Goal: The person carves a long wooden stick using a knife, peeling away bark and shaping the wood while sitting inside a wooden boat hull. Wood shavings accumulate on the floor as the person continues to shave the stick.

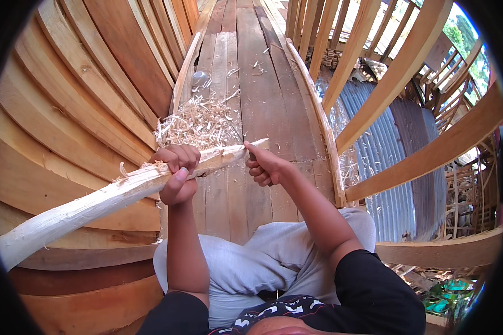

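Hands working a long, pale, freshly whittled wooden pole [95, 204] over a plank floor.

Left hand [176, 170] wraps its fingers over the top of the pole, thumb pressed along the near side, gripping it firmly near the far, thinner end. Right hand [262, 164] is clenched around a small dark-handled blade [250, 152] set against the pole's tip; the cutting edge itself is mostly hidden. The pole slants from the near left, where its thick end leaves the view, up to the far right, across the person's grey-trousered knees [251, 262]. A heap of pale curled wood shavings [198, 123] lies on the brown floorboards [251, 67] just beyond the hands. Curved wooden hull planks [84, 84] rise on the left; bare ribs [374, 72] stand on the right.
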Available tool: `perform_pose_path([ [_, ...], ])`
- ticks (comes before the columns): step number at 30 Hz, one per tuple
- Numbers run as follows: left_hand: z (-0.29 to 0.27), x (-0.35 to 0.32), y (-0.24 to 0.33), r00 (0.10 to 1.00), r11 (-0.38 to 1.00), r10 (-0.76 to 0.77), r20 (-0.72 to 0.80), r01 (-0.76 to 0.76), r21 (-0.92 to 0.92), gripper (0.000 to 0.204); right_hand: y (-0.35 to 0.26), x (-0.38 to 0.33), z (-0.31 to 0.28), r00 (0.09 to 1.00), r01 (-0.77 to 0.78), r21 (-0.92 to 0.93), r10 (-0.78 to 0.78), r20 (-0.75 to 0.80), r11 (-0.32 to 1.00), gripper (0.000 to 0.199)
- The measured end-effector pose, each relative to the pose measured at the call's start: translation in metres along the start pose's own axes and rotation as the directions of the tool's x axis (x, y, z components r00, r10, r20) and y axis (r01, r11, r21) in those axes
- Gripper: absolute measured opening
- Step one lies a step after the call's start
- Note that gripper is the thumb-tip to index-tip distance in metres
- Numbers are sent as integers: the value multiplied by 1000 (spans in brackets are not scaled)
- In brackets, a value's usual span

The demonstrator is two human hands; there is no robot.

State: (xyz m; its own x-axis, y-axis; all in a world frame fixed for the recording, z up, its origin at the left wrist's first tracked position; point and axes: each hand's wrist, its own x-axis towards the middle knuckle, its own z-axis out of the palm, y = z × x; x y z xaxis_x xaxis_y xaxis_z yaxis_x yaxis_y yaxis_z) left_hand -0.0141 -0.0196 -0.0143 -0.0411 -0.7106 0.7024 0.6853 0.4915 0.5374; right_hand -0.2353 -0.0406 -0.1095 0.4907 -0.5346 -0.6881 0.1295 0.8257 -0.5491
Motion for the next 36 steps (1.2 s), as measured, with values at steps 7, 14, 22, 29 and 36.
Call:
perform_pose_path([
  [7, -8, 1, 1, 1000, 1000, -7, -19, 7, -19, 18, 2, -1, -2, 987, 87, -160, -107, -124, 983, 63],
  [14, -7, -1, 1, 998, 1000, -1, -61, 2, 17, 19, 13, 1, 34, 792, 256, -474, -464, -397, 842, 67],
  [22, -4, 1, -1, 999, 1000, 10, -42, -10, 0, 19, 0, -5, 7, 999, 19, -69, -17, 32, 997, 66],
  [29, -7, 4, 5, 1000, 1000, -3, 11, 3, -6, 18, 6, -1, -2, 994, 104, -173, -99, 38, 979, 66],
  [36, -15, -3, -4, 997, 1000, -4, -81, 4, 6, 19, 10, 11, 16, 633, 122, -837, -692, -348, 533, 75],
])
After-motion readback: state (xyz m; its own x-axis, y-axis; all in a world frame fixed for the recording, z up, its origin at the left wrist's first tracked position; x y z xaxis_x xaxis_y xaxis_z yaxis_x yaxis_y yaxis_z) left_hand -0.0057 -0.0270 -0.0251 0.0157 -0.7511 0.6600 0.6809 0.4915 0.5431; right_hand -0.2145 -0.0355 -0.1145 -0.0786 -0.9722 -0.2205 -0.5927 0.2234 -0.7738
